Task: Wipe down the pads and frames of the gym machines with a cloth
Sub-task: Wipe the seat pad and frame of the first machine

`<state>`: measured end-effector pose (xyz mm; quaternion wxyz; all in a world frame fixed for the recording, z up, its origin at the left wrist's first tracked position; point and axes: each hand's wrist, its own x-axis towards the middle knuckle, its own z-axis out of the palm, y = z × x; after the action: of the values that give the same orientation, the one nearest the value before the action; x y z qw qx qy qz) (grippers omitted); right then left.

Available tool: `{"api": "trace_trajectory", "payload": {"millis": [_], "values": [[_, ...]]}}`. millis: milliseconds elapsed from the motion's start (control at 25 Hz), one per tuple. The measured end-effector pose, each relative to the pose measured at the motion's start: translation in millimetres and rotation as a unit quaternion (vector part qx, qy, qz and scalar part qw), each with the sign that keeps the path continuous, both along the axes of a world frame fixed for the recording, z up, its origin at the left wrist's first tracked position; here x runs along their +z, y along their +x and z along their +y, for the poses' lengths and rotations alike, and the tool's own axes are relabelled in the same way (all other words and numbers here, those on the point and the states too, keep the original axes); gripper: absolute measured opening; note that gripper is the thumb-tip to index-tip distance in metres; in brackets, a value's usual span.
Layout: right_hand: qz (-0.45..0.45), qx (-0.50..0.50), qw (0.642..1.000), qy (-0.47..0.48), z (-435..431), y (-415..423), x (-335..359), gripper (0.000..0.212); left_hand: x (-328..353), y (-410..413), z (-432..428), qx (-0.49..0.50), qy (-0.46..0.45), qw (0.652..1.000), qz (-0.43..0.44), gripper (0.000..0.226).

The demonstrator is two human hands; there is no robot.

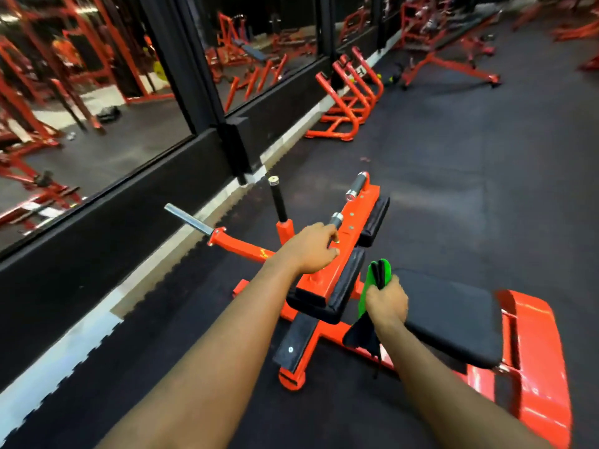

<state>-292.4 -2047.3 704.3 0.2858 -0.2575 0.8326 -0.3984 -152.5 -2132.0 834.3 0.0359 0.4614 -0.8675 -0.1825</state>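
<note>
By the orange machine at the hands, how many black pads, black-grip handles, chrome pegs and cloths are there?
Black pads: 3
Black-grip handles: 3
Chrome peg: 1
Cloth: 1
Total: 8

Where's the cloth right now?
Head view, lower centre-right: the right hand grips the cloth at the left edge of the seat pad, just right of the knee pad.

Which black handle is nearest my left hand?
The short handle just past the left hand; the upright handle and the far handle stand farther off.
</note>
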Motion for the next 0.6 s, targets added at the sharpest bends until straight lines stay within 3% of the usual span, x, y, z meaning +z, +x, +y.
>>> {"api": "trace_trajectory", "payload": {"millis": [240,480,600], "values": [[-0.010,0.074,0.997,0.031,-35.4,34.9,-20.1,0.026,-48.1,-13.0,-69.8,-0.082,0.024,0.983,-0.164,0.061],[-0.007,0.042,0.997,0.064,-49.7,60.1,-43.0,0.020,-76.8,-15.7,-110.6,-0.088,0.017,0.995,-0.037,0.064],[-0.001,0.015,1.000,0.015,-49.9,66.5,-66.5,0.041,-81.7,-25.0,-115.2,-0.069,0.007,0.998,-0.012,0.062]]}}
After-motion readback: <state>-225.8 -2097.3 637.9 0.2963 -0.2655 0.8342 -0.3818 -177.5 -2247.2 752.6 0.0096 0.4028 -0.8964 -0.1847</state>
